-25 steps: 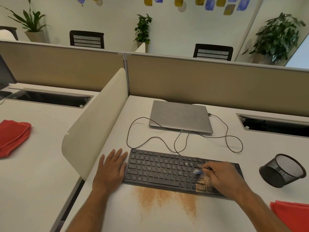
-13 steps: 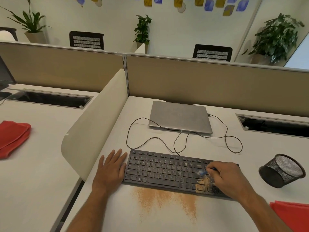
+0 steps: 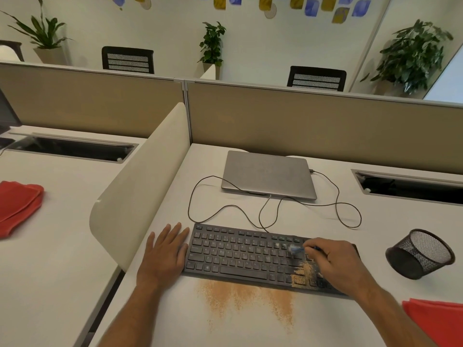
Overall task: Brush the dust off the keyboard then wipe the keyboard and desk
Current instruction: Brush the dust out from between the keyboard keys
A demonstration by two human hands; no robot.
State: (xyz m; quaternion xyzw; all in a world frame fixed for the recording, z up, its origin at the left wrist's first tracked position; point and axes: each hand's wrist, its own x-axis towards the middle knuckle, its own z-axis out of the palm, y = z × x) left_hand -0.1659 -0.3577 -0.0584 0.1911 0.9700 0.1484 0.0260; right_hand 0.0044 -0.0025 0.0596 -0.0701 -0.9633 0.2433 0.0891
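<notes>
Head view — right hand [image 3: 343, 265] holds brush [image 3: 295, 249] over dusty keyboard [image 3: 240, 256].

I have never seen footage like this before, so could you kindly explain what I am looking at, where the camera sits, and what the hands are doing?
There is no machine here: a person wears a wide-angle camera on the head, looking forward and down, so you see their own two arms. There is only this one view.

The left hand lies flat on the white desk, its fingers against the left end of a black keyboard. The right hand holds a small blue brush over the keys on the right side.

Tan dust sits on the keys there, and more dust lies spread on the desk just in front of the keyboard.

Farther back is a closed grey laptop with a looping cable. To the right, a black mesh cup lies tipped over, and a red cloth sits at the near corner.
</notes>
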